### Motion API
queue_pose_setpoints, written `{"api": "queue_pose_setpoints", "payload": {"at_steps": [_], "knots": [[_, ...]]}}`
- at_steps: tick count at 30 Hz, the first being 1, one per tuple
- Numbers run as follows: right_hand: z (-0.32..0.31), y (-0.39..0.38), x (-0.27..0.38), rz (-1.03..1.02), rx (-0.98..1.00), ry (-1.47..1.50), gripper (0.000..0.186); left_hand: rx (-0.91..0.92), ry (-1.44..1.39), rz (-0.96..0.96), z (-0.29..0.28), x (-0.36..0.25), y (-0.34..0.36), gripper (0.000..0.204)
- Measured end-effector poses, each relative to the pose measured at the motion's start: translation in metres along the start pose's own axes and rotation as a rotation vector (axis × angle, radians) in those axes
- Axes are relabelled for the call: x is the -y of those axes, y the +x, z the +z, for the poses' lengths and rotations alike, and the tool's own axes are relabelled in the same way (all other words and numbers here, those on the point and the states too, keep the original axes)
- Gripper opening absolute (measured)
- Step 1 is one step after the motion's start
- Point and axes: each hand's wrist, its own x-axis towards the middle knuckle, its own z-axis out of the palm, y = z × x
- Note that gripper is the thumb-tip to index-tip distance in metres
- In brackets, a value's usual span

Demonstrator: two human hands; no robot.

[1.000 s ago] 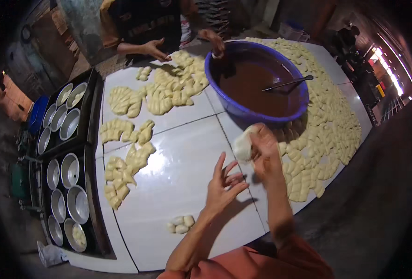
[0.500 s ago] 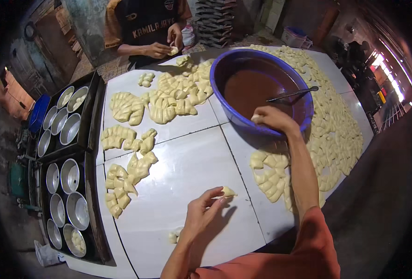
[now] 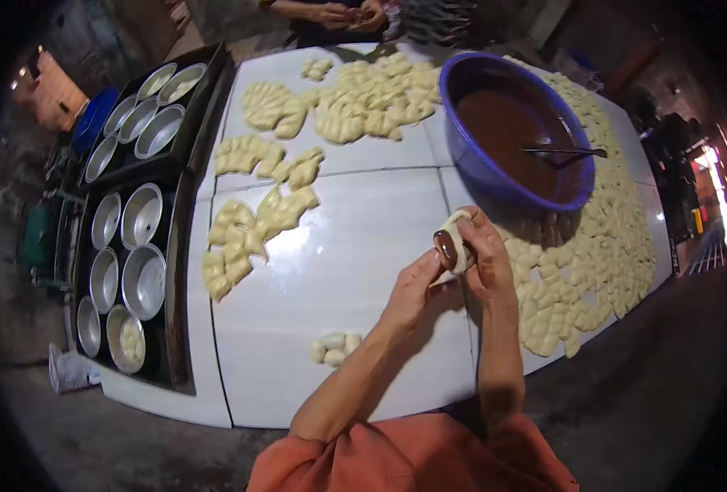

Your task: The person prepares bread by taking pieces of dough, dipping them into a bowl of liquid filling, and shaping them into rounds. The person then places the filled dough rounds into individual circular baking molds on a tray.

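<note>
Between my two hands is a flattened piece of dough [image 3: 460, 261] with a glossy brown filling [image 3: 444, 249] on it. My left hand [image 3: 412, 285] pinches its left side, the thumb beside the filling. My right hand [image 3: 489, 251] grips the other side, fingers curled round the dough. Both are held above the white tiled table. A purple basin [image 3: 480, 166] of brown paste [image 3: 503, 123] stands just beyond my right hand, a dark-handled utensil [image 3: 568, 152] resting in it. Several small dough balls [image 3: 336, 348] lie beside my left forearm.
Cut dough pieces [image 3: 261, 221] lie in patches at the left and far side; many more [image 3: 593, 271] cover the right side. Round metal tins [image 3: 143, 283] sit in black trays [image 3: 184, 246] along the left edge. Across the table, another person's hands [image 3: 351, 15] are working.
My right hand has come back from the basin to my left hand, and brown filling now sits on the dough. Both hands have drawn together. The whole view has shifted.
</note>
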Motion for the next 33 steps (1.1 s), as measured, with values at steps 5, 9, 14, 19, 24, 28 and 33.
{"api": "queue_pose_setpoints", "payload": {"at_steps": [5, 9, 14, 19, 24, 28, 33], "knots": [[0.025, -0.036, -0.039, 0.064, 0.075, 0.036, 0.027, -0.272, -0.146, 0.033, -0.053, -0.014, -0.029, 0.036], [0.055, -0.063, -0.078, -0.265, 0.063, -0.419, 0.055, -0.421, 0.134, 0.165, -0.071, -0.033, -0.053, 0.027], [0.074, -0.066, -0.105, -0.616, 0.050, -0.953, 0.031, -0.412, 0.020, 0.250, -0.077, -0.024, -0.066, 0.031], [0.088, -0.068, -0.113, -0.206, 0.056, -0.540, 0.012, -0.350, 0.283, 0.230, -0.087, -0.052, -0.076, 0.035], [0.095, -0.076, -0.097, 0.112, 0.134, -0.435, 0.019, -0.300, 0.400, -0.035, -0.103, -0.081, -0.082, 0.036], [0.090, -0.081, -0.097, -0.254, 0.362, -0.735, 0.031, -0.290, 0.419, 0.018, -0.104, -0.085, -0.092, 0.032], [0.089, -0.078, -0.112, -0.467, 0.330, -0.635, 0.029, -0.235, 0.346, 0.094, -0.101, -0.073, -0.107, 0.024]]}}
